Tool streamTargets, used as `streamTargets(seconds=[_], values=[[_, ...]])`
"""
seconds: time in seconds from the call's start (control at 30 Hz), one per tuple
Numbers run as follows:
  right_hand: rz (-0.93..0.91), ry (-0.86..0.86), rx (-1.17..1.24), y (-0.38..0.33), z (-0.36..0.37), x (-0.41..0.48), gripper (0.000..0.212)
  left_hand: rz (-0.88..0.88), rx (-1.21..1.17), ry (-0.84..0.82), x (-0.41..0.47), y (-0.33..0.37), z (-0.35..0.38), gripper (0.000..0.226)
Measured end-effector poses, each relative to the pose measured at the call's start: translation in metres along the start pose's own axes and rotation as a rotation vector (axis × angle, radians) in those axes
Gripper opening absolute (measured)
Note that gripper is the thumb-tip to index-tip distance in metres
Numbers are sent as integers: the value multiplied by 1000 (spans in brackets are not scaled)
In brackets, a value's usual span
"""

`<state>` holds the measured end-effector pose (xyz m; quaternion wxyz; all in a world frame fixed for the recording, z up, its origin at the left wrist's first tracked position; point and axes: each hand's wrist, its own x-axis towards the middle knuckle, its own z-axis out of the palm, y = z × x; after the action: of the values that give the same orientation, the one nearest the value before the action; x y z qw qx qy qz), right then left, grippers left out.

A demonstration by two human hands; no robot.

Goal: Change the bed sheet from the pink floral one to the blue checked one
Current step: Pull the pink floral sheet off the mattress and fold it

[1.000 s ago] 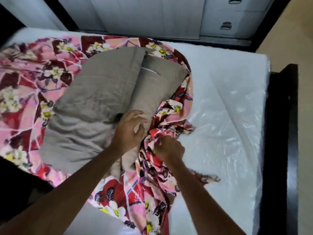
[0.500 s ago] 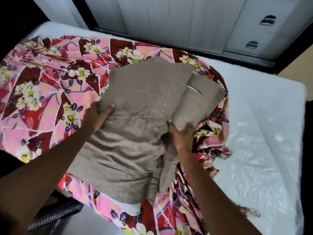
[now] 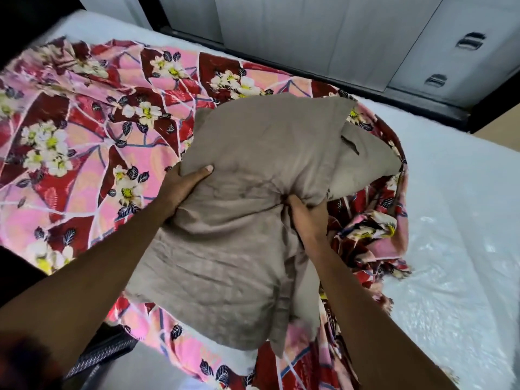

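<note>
looks maybe a third done, judging from the bed alone. got the pink floral cotton bed sheet (image 3: pixel 92 153) peeled off the right half already, heaped in a crumpled ridge down the middle and spread flat over the left half, so not off the bed yet. can see the bare white plastic-wrapped mattress (image 3: pixel 450 220) on the right. busy right now with the big grey-brown fabric pillow (image 3: pixel 253 220) sitting on top of that pink sheet: gripping its left edge with the left hand (image 3: pixel 183 184), thumb over the top, and curling the right hand (image 3: pixel 306 218) tight round a fistful of the cover on its right side. can't tell whether lifted clear or resting on the sheet. left to do, at a guess: get the pillows out of the way, drag the rest of the pink one off, then fetch, spread and tuck the blue checked sheet. no sign of that one anywhere in shot, so zero of those. head count for the rest: one pink sheet, one mattress, two hands, and what looks like two pillows, with a second grey-brown pillow (image 3: pixel 365 161) poking out behind the right of the first (could be a flap of the same one, hard to call). also two dark recessed handles (image 3: pixel 470 40) on the grey cabinet (image 3: pixel 309 38) past the far edge, plus one dark striped thing (image 3: pixel 107 353) bottom left, too blurry to name.
</note>
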<state>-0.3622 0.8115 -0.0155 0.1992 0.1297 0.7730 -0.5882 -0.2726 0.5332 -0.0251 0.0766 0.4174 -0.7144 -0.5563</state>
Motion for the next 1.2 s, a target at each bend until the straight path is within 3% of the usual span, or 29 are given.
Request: streamTargets(seconds=[0.17,0.3,0.37,0.43,0.6,0.63,0.7,0.8,0.9,0.97,1.0,1.07,1.13,1.2], values=[[-27,-3,348,-38,-12,-2,28,3,-85,56,-27,33,-5,73],[-77,-58,473,-90,-51,0,21,29,-148,112,-53,84,8,75],[-117,-71,453,-113,-90,9,34,70,-173,88,-72,112,29,65],[-178,-66,363,-135,-141,14,23,134,-198,46,-94,142,59,53],[-226,-41,320,-149,-305,48,4,229,-204,-141,-149,205,167,66],[-209,-18,305,-150,-336,47,18,243,-194,-173,-160,209,194,67],[-120,32,292,-116,-414,68,40,265,-170,-222,-190,210,252,60],[15,81,165,-53,-498,87,24,237,-11,-281,-228,187,336,62],[121,23,84,21,-536,87,32,155,177,-454,-248,123,394,93],[208,-6,109,62,-549,83,37,72,115,-558,-250,77,415,83],[221,-3,142,75,-553,85,40,31,44,-560,-246,60,418,65],[191,46,159,88,-552,97,50,6,-69,-393,-235,37,410,34],[145,88,166,100,-552,106,53,11,1,-198,-228,24,398,38],[116,81,181,102,-550,107,55,26,312,-60,-222,10,378,57]])
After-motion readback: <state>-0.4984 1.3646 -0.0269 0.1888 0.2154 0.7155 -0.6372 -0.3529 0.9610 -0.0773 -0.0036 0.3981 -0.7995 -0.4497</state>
